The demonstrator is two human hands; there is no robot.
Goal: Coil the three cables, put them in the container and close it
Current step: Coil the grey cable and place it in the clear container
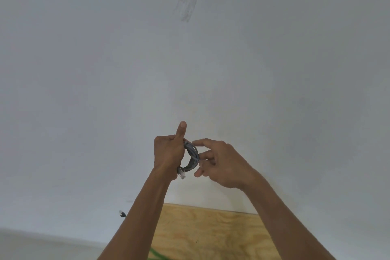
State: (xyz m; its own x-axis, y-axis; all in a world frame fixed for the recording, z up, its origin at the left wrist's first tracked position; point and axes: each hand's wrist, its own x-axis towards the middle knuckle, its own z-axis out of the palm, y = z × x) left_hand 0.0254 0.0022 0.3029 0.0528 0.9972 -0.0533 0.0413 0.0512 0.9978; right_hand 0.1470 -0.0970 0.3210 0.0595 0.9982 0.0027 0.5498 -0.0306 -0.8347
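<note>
Two bare forearms rise from the bottom edge, above a plywood board with a bit of green cable at its near edge. Held up against a white wall, the left hand is closed around one side of a small coil of grey cable, thumb pointing up, and a clear plug sticks out below the fist. At the coil's other side the right hand has its fingers loosely curled, fingertips touching or just beside the loops; whether it truly grips them I cannot tell. Another plug end shows lower left. No container is in view. Judging by this, the coiling of one cable is nearly finished. The next move calls for keeping the loops pinched so they do not spring apart, then finding the container.
</note>
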